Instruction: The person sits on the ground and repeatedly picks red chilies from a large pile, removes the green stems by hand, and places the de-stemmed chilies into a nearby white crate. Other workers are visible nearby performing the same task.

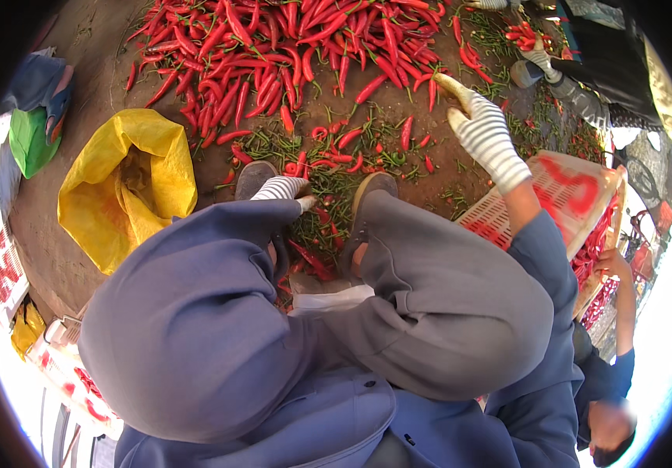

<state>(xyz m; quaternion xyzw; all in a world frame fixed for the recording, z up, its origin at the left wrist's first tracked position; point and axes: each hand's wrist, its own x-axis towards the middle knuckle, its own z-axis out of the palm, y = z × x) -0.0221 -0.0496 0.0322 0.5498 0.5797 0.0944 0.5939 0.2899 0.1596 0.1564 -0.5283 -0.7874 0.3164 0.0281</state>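
Observation:
A striped knit glove covers my right hand (485, 131), which reaches to the right edge of the heap of red chili peppers (289, 52). Its fingers point forward, apart from the thumb, and nothing shows between them. Just beyond the fingertips lies a red chili (432, 93); contact cannot be made out. My left hand (282, 188), gloved the same way, is low between my shoes, partly covered by the sleeve and knee. Whether its curled fingers hold anything is hidden. Beside it is a litter of green stems (336, 181) mixed with broken red chilies.
An open yellow woven sack (169, 158) stands at left. To my right is a pale slatted plastic crate (552, 181) with red paint. A co-worker's gloved hand (540, 58) holds several red chilies at upper right. Another person's bare hand (613, 263) touches a chili-filled crate.

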